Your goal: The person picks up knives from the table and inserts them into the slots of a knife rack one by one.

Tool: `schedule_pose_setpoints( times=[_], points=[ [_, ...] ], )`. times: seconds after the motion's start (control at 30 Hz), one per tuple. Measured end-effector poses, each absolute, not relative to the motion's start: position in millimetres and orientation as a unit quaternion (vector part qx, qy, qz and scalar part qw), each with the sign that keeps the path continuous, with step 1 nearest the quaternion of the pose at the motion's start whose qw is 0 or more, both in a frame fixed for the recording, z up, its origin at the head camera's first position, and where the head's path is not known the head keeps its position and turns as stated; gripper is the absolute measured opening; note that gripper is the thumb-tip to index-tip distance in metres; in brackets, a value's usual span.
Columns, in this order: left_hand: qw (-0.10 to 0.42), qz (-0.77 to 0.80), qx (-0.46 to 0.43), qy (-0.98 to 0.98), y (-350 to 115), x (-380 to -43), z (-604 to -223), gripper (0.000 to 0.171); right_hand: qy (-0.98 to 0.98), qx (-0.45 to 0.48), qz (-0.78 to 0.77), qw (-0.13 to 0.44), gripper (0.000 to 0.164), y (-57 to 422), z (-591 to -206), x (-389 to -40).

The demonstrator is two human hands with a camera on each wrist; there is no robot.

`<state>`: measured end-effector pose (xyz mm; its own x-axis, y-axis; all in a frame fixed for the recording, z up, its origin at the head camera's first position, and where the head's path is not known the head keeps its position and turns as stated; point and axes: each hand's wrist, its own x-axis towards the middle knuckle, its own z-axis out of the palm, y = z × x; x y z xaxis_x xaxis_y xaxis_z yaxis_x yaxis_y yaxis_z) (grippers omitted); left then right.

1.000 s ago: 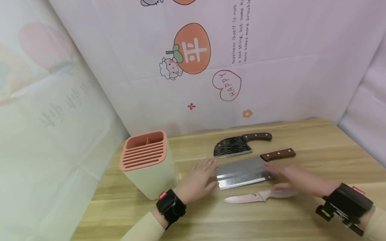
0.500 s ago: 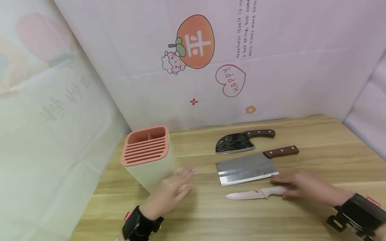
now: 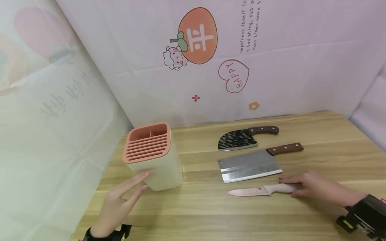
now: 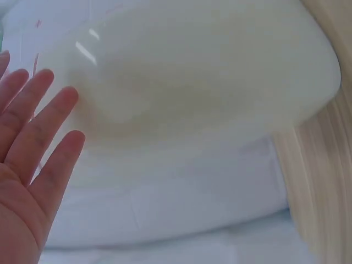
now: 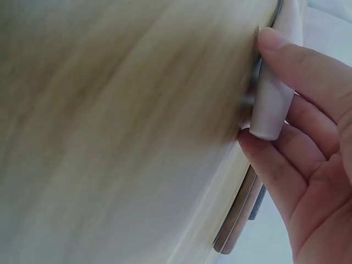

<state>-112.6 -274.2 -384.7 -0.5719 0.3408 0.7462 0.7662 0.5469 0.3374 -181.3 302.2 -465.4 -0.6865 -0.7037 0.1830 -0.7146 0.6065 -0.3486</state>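
Observation:
A small pink-bladed paring knife point(image 3: 248, 191) with a pale handle lies nearest the front of the table. Its handle point(image 5: 272, 104) sits between the thumb and fingers of my right hand point(image 3: 316, 188), which pinches it. My left hand point(image 3: 119, 201) has its fingers extended at the near left side of a cream knife block point(image 3: 164, 174). In the left wrist view, the straight, slightly spread fingers point(image 4: 47, 126) overlap the block's pale wall. The block's coral top has several slots and a divided compartment, which hold nothing visible.
Behind the paring knife lies a wide steel cleaver point(image 3: 248, 165) with a brown handle. Farther back is a curved knife point(image 3: 236, 140) with a black patterned blade. A printed white cloth point(image 3: 144, 90) stands behind the wooden table point(image 3: 211, 217) and along its left side.
My left hand has moved left and nearer, away from the cleaver to the knife block's side. The right hand has come down from the cleaver and taken hold of the paring knife's handle.

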Motion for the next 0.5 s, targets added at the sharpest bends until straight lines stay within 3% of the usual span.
schedule_pose_setpoints(
  times=[0.2,0.3,0.5],
  points=[
    [0.333,-0.385,-0.254,-0.823,-299.0,-109.1,-380.4,0.021,-0.897,0.392,0.202,0.026,0.039,304.8,-465.1,-180.1],
    [0.298,-0.421,-0.19,-0.836,-304.2,-108.6,-379.9,0.034,-0.897,0.39,0.204,0.032,0.039,306.0,-465.4,-180.2],
    [0.209,-0.476,-0.048,-0.853,-304.0,-111.0,-380.9,0.022,-0.901,0.368,0.231,0.012,0.038,310.2,-463.2,-179.2]
  ],
)
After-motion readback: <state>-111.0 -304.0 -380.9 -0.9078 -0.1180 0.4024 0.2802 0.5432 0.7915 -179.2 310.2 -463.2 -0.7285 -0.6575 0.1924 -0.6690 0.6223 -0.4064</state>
